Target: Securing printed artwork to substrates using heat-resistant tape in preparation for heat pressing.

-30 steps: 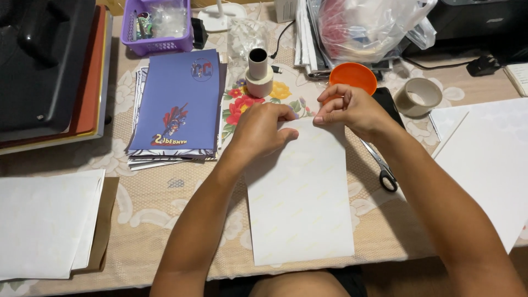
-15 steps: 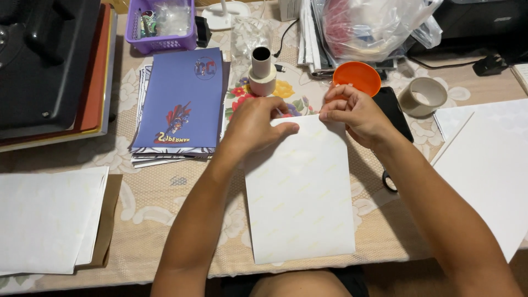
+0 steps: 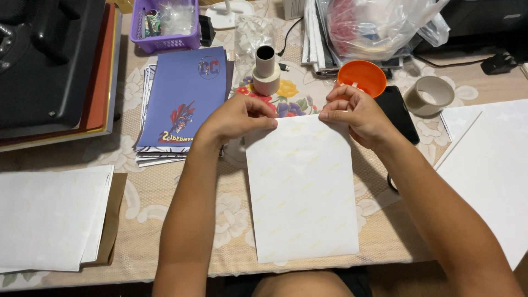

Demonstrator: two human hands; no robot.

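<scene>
Both hands are on the far edge of a white rectangular sheet of backing paper with faint yellow print (image 3: 301, 187), lying flat on the beige lace-pattern tablecloth (image 3: 154, 192) at table centre.

Left hand (image 3: 237, 116): fingers curled, tips pinching the sheet's far-left corner, so closed on paper. Right hand (image 3: 353, 113): same at the far-right corner, thumb and fingers bunched over the edge; looks like it's working the layers there, but I can't tell if a layer is actually lifted.

Key relation: the sheet's long axis runs 12 to 6 o'clock, toward the person's body. Both grips sit at the 12 o'clock short edge, so the whole sheet lies at 6 o'clock from the hands. Neither hand is nearer; they are symmetric, 1 per corner.

Around it:
- 12 o'clock of left hand: white tape roll on a cardboard core (image 3: 265, 70), upright, near but not touching.
- 12 o'clock of right hand: round orange plastic cup (image 3: 362, 78), just beside the knuckles.
- 3 o'clock of right hand: black flat phone-like slab (image 3: 400, 113), then a beige tape ring (image 3: 429, 95).
- 9 o'clock: purple printed booklet stack (image 3: 186, 99).
- 8 o'clock: stack of white sheets on brown card (image 3: 52, 217).
- 3 to 4 o'clock: large white boards (image 3: 489, 170), well apart.
- 10 o'clock: black press machine (image 3: 44, 60).
</scene>
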